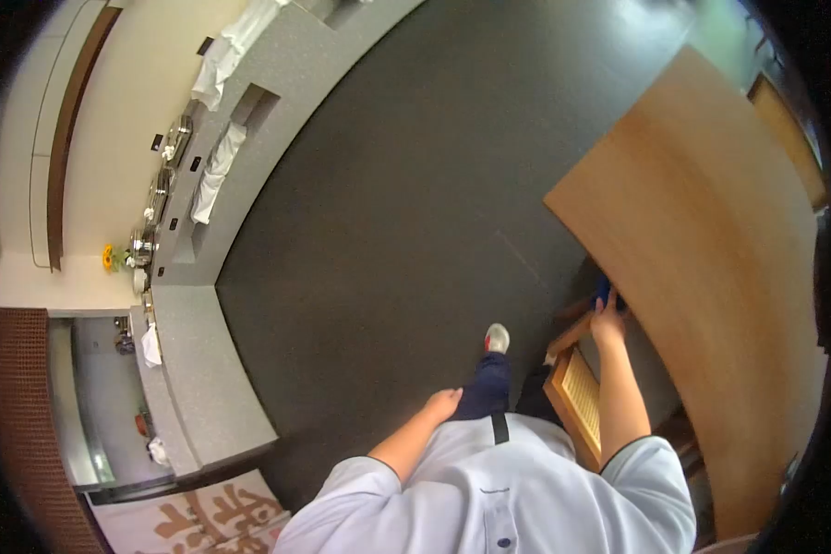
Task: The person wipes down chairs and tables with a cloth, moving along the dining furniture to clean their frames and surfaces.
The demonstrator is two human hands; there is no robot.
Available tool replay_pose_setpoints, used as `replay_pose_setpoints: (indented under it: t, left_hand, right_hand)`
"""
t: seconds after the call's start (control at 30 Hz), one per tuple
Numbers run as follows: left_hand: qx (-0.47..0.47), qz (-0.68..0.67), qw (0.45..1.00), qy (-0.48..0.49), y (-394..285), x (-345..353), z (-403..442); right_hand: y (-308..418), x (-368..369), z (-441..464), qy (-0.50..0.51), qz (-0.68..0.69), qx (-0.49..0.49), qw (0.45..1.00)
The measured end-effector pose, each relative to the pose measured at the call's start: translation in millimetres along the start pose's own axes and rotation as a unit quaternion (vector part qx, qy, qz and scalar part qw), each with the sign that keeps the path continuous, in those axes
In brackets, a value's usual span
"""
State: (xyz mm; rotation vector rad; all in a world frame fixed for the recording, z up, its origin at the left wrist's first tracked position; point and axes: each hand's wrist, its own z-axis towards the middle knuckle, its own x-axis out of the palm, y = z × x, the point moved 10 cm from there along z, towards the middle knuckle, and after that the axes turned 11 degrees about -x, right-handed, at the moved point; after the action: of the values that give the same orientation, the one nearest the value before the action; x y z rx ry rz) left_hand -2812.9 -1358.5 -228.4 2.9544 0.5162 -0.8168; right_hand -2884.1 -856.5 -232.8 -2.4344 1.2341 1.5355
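My right hand point(608, 323) is beside the edge of a wooden table point(692, 240), with its fingers closed on a dark blue cloth point(603, 290). The table partly hides the cloth. Just below that hand and forearm stands a wooden chair point(577, 397) with a woven panel, partly tucked under the tabletop. My left hand point(444, 404) hangs by my dark blue trouser leg point(486, 388). Its fingers look curled in, and no object shows in them.
Dark grey floor point(379, 203) stretches ahead. A curved grey counter point(189, 323) runs along the left, bearing metal serving dishes point(157, 194), white cloths point(235, 46) and a sunflower point(109, 257). A patterned panel point(203, 517) stands at the lower left.
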Motion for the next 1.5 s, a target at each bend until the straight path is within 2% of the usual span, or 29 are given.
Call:
replay_pose_setpoints:
  t: [0.03, 0.07, 0.13, 0.17, 0.27, 0.33, 0.37, 0.4, 0.43, 0.5, 0.53, 0.57, 0.63, 0.67, 0.8, 0.9, 1.0, 1.1, 1.17, 1.3, 1.33, 1.43, 1.47, 1.5]
  left_hand:
    - [-0.002, 0.008, 1.0, 0.014, 4, 3, 2]
    - [-0.008, -0.018, 1.0, 0.019, 10, 12, 9]
    - [-0.009, -0.022, 0.999, 0.04, 11, 22, 9]
    - [0.012, -0.003, 0.998, 0.061, -1, 20, 3]
    - [0.048, 0.054, 0.997, 0.028, -14, 15, 9]
    - [0.041, 0.031, 0.998, 0.026, -29, 6, 12]
    - [0.037, 0.014, 0.999, 0.028, -33, 5, 16]
    - [0.032, -0.004, 0.999, 0.032, -36, 12, 20]
    - [0.027, -0.043, 0.997, 0.056, -41, 21, 26]
    - [0.008, -0.124, 0.987, 0.098, -34, 33, 31]
    - [0.016, -0.1, 0.988, 0.116, -35, 35, 29]
    - [0.022, -0.146, 0.981, 0.125, -34, 38, 25]
    - [0.069, -0.024, 0.992, 0.099, -40, 28, 12]
    - [0.067, 0.036, 0.996, 0.054, -40, 23, 10]
    - [0.088, -0.016, 0.995, -0.041, -43, -5, 3]
    - [0.075, -0.06, 0.995, -0.037, -58, -24, 5]
    - [0.071, 0.014, 0.997, -0.022, -85, -44, 10]
    - [0.097, 0.041, 0.994, 0.003, -91, -46, 35]
    - [0.125, 0.062, 0.99, 0.029, -97, -49, 44]
    - [0.154, 0.132, 0.975, 0.089, -90, -58, 61]
    - [0.156, 0.147, 0.971, 0.106, -83, -61, 75]
    - [0.207, 0.135, 0.966, 0.076, -67, -97, 124]
    - [0.212, 0.117, 0.968, 0.07, -62, -115, 138]
    - [0.214, 0.099, 0.97, 0.065, -62, -140, 153]
  right_hand:
    - [5, -4, 2, 0.009, -0.069, -0.004, 0.998]
    - [21, -23, -18, 0.129, 0.065, 0.047, 0.988]
    - [10, 5, -6, 0.17, 0.045, 0.057, 0.983]
    - [3, 8, 5, 0.182, 0.036, 0.063, 0.981]
    - [4, 0, 12, 0.114, -0.063, 0.018, 0.991]
    - [-23, 47, 48, 0.122, 0.003, 0.037, 0.992]
    - [-33, 60, 48, 0.163, 0.055, 0.066, 0.983]
    - [-14, 28, 37, 0.12, -0.002, 0.039, 0.992]
    - [-7, 13, 30, 0.124, 0.002, 0.045, 0.991]
    - [-9, 8, 37, 0.136, -0.017, 0.108, 0.985]
    - [-10, 8, 39, 0.111, 0.013, 0.112, 0.987]
    - [-14, 8, 42, 0.083, 0.044, 0.113, 0.989]
    - [-4, 0, 42, 0.03, 0.088, 0.1, 0.991]
    - [-2, -8, 33, 0.004, 0.101, 0.09, 0.991]
    - [-6, -18, 24, -0.08, 0.121, 0.07, 0.987]
    - [1, -7, 1, -0.025, 0.218, 0.098, 0.971]
    - [18, 19, -19, 0.011, 0.085, 0.049, 0.995]
    - [33, 52, -40, 0.035, 0.149, -0.016, 0.988]
    - [43, 69, -53, 0.102, 0.135, -0.018, 0.985]
    - [63, 80, -58, 0.271, 0.023, -0.044, 0.961]
    - [65, 74, -55, 0.268, -0.018, -0.032, 0.963]
    - [80, 52, -43, 0.124, -0.156, -0.034, 0.979]
    - [76, 97, -37, 0.315, -0.172, -0.071, 0.931]
    - [85, 113, -42, 0.426, -0.217, -0.123, 0.87]
